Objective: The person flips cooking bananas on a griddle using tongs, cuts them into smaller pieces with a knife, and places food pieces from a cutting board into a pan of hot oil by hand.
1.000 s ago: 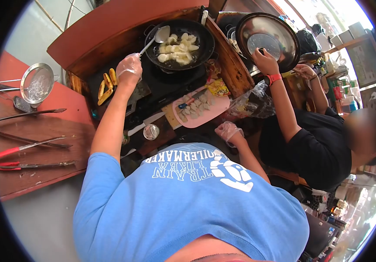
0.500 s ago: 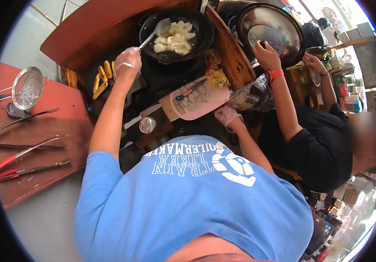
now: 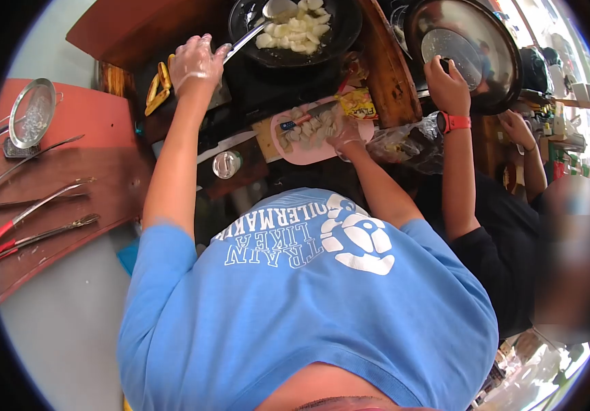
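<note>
My left hand (image 3: 198, 63), in a clear plastic glove, is closed round the handle of a metal ladle (image 3: 244, 42). The ladle's bowl rests at the near left side of the pale sliced pieces in a black wok (image 3: 342, 42). My right hand (image 3: 347, 135), also gloved, reaches over the right side of a pink cutting board (image 3: 302, 157), at the pale slices (image 3: 324, 125) there. Its fingers are blurred against the slices, so their grip is unclear. A knife with a blue and red handle (image 3: 288, 126) lies on the board.
Left are tongs (image 3: 42, 236), a strainer (image 3: 33, 113) and browned food (image 3: 158, 89). A glass jar (image 3: 226, 164) and a large knife (image 3: 226, 146) lie near the board. A yellow packet (image 3: 358, 104) touches its edge. A co-worker's hand (image 3: 447, 85) holds a large lid (image 3: 497, 65).
My right hand has moved from beside the board onto its slices. My left hand still holds the ladle. The view has shifted, and the wok sits higher in it.
</note>
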Demonstrator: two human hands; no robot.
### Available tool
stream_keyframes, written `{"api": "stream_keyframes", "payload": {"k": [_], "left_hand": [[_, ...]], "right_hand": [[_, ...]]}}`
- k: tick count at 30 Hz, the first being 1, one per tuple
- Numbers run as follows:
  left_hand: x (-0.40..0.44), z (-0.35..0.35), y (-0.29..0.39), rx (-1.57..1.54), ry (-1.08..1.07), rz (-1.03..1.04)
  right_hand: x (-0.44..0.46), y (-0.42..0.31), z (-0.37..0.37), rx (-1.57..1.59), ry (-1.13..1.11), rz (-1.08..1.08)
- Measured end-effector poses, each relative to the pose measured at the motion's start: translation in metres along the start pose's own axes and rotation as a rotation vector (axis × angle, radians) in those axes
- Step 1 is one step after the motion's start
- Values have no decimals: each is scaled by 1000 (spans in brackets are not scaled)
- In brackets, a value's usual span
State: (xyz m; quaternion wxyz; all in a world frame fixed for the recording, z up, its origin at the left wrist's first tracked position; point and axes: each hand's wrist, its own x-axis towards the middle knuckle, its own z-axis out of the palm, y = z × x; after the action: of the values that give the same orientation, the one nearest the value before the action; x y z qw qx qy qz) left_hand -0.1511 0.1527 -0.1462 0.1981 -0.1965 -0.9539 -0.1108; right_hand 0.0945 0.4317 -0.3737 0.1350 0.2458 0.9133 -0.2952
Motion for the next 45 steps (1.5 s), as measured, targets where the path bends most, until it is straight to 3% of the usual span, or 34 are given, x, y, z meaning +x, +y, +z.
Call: {"api": "stream_keyframes", "payload": {"k": [1, 3, 6, 7, 9, 10, 11, 13, 14, 16, 17, 19, 22, 26, 32, 34, 35, 36, 38, 40, 43, 45], "left_hand": [[-10, -14, 10, 79, 167, 125], [-49, -20, 37, -165, 127, 140], [-137, 22, 80, -342, -581, 33], [-163, 48, 87, -283, -794, 211], [-207, 103, 98, -366, -978, 232], [-224, 130, 104, -509, -947, 72], [-234, 153, 111, -520, -944, 75], [-239, 175, 134, -606, -657, -323], [-236, 178, 146, -623, -654, -334], [-214, 157, 164, -693, -706, -723], [-213, 161, 168, -701, -698, -736], [-222, 184, 173, -876, -312, -631], [-221, 203, 176, -725, -448, -666], [-208, 191, 185, -789, -479, -761], [-206, 225, 197, -660, -261, -739], [-198, 216, 194, -753, -465, -792], [-196, 215, 192, -744, -446, -801], [-204, 225, 185, -723, -613, -587], [-205, 214, 168, -659, -758, -392], [-198, 179, 169, -602, -789, -453], [-202, 166, 157, -600, -751, -458], [-196, 144, 146, -617, -747, -365]], "right_hand": [[7, 2, 5, -29, -37, -12], [17, 5, 12, 20, -72, -5], [19, 8, 20, 94, -29, -33], [17, 7, 22, 121, 42, -67], [18, 3, 21, 110, 45, -43], [20, 1, 20, 103, 51, -20], [23, 5, 23, 93, 56, -18], [28, 18, 31, 169, 16, -32], [29, 23, 32, 150, 14, -32], [28, 23, 37, 156, 9, -65], [29, 23, 42, 144, 3, -75], [34, 26, 57, 306, 118, -57], [38, 21, 59, 311, 97, 0], [35, 13, 52, 286, 132, -34], [33, 14, 47, 261, 213, -158], [36, 29, 47, 202, 136, -217], [39, 38, 48, 185, 108, -243], [42, 49, 57, 126, 174, -274], [40, 55, 66, 156, 220, -295], [33, 52, 61, 249, 200, -301], [16, 37, 36, 79, 102, -144], [9, 34, 28, -1, 119, -195]]}}
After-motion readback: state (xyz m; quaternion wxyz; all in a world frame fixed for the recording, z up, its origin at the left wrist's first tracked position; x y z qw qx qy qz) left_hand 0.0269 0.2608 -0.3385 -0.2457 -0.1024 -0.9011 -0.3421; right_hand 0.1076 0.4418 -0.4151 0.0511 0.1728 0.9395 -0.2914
